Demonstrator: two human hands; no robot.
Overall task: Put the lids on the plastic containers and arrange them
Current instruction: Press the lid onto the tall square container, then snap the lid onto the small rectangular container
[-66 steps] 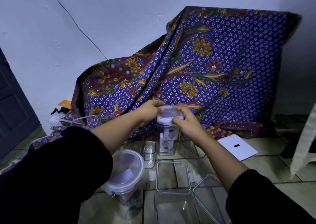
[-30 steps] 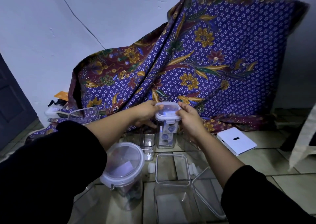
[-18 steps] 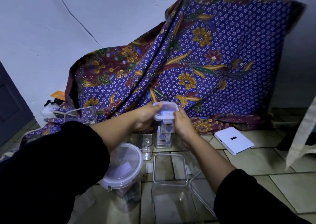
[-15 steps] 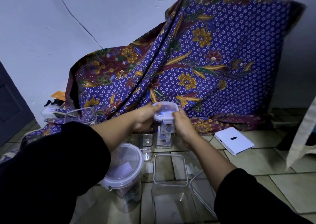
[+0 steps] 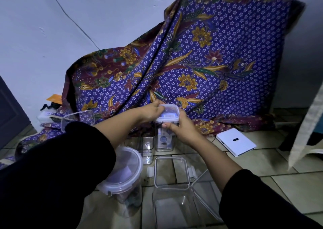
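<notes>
A tall clear square container stands on the tiled floor with a white lid on top. My left hand grips the lid's left side, fingers curled over its edge. My right hand holds the lid's front right corner, thumb pressed at the front latch. Nearer to me stand a round lidded jar and an open clear rectangular container without a lid. A smaller clear container sits left of the tall one.
A purple floral cloth drapes over something against the wall behind. A clear tub rests on the cloth at left. A flat white box lies on the floor at right. A pale chair leg hangs at far right.
Both hands have stayed on the lid of the tall container. My right hand slid from the lid's right side down to its front edge, thumb now at the front latch.
</notes>
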